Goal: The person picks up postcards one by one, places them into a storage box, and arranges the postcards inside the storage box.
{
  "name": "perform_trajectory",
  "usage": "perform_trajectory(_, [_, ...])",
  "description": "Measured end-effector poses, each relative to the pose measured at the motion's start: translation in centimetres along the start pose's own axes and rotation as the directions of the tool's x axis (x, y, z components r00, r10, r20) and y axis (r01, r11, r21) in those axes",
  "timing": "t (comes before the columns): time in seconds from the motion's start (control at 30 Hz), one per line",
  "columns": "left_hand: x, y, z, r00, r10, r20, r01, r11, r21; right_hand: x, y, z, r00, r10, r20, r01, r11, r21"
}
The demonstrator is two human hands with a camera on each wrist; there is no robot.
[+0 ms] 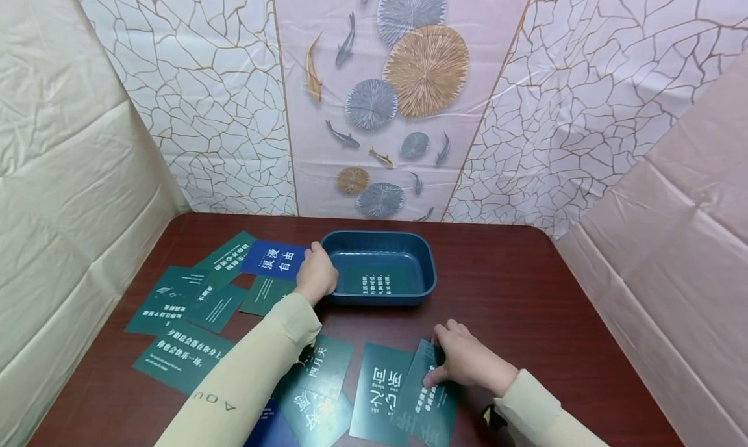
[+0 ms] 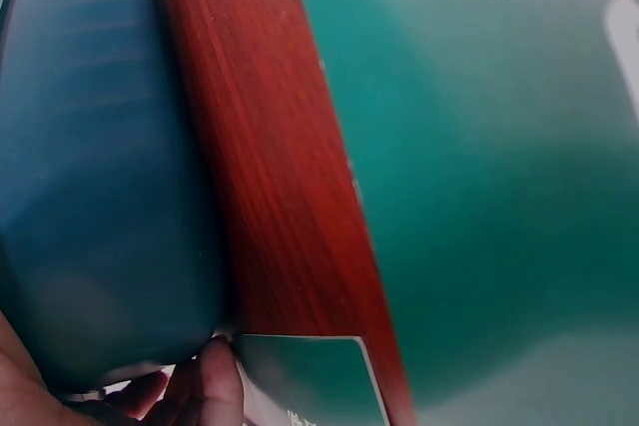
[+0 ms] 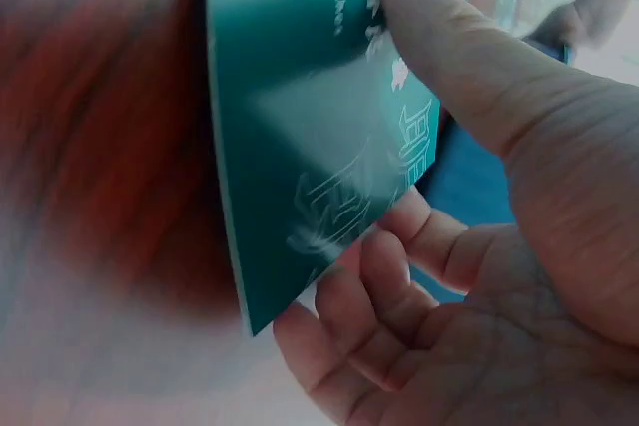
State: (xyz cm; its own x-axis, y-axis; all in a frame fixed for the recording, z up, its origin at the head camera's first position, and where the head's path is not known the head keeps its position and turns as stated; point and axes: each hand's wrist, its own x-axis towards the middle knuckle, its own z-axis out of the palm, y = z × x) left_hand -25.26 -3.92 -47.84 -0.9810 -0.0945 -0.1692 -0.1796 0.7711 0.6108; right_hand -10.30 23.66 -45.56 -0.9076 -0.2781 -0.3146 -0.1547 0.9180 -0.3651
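Observation:
My right hand (image 1: 467, 361) pinches a dark green card (image 1: 429, 395) with white writing. In the right wrist view the thumb lies on the printed face of the card (image 3: 300, 157) and the other fingers curl at its edge. This card partly covers another green card (image 1: 374, 388). At the near left corner of a dark blue tray (image 1: 429, 271), my left hand (image 1: 316, 278) holds the rim, though its fingertips are partly hidden. A blue card (image 1: 271, 258) lies beside that hand. Inside the tray is a green card (image 1: 376, 278).
Several green cards (image 1: 184, 356) lie overlapping on the left of the dark red table (image 1: 514, 291). Closer to me, more green cards (image 1: 315, 408) and a blue card (image 1: 271, 427) lie partly under my left forearm. Patterned cloth (image 1: 374, 200) hangs behind the table.

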Motion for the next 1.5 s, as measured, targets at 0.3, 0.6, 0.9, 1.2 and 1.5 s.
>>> perform_trajectory(0.3, [-0.1,-0.1,0.0,1.0,-0.001,0.001,0.001,1.0,-0.005,-0.1,1.6,-2.2,0.997,-0.079,-0.014,0.08,0.976,0.203])
perform_trajectory(0.6, [0.0,-0.1,0.2,1.0,0.001,0.001,-0.001,1.0,-0.006,-0.5,3.1,-4.0,0.994,-0.103,-0.03,0.107,0.95,0.293])
perform_trajectory(0.9, [0.1,-0.1,0.2,1.0,-0.007,0.004,0.007,1.0,0.0,-0.6,3.9,-5.3,0.982,-0.159,-0.103,0.186,0.916,0.356])
perform_trajectory(1.2, [-0.3,0.0,-0.1,1.0,0.0,-0.003,0.0,1.0,-0.004,0.4,4.3,-6.5,0.977,-0.051,-0.206,0.148,0.861,0.487])
perform_trajectory(1.5, [-0.4,0.1,-0.2,1.0,0.002,0.002,-0.002,1.0,-0.003,2.2,3.1,-7.0,0.949,0.105,-0.297,0.136,0.714,0.687])
